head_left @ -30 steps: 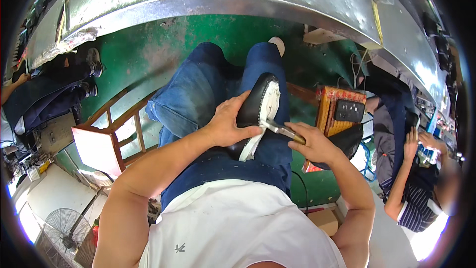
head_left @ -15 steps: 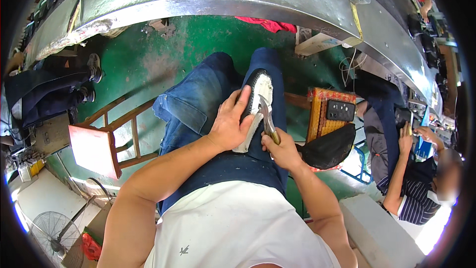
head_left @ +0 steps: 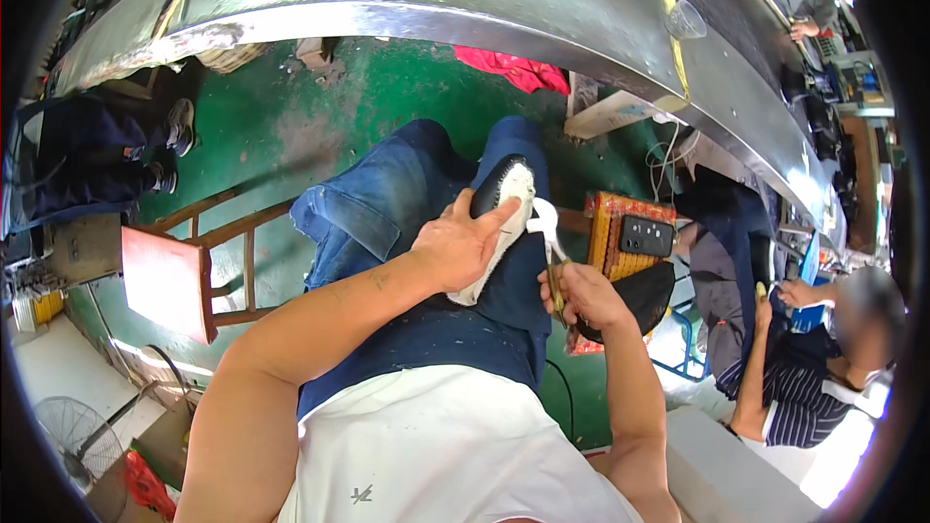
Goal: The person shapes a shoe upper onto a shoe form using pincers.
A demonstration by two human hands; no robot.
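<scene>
A black shoe (head_left: 520, 179) lies sole-up across my thighs, its pale underside facing me and its toe pointing away. My left hand (head_left: 457, 247) grips it around the middle, with a finger pressed along the pale underside. To the right of the shoe, my right hand (head_left: 588, 292) is closed around the handles of metal pincers (head_left: 545, 223). Their bright head points away from me, beside the shoe and apart from it. Glare on the metal hides whether the jaws are parted.
A metal-edged workbench (head_left: 387, 24) curves across the front. On my right, a phone (head_left: 646, 235) and a black cloth-like item (head_left: 635, 302) rest on a woven stool (head_left: 608, 242). A wooden stool (head_left: 167, 281) stands left; a co-worker (head_left: 799, 378) sits right.
My right hand has drawn the pincers off the shoe's underside to the right and turned them. A finger of my left hand has shifted onto the pale underside.
</scene>
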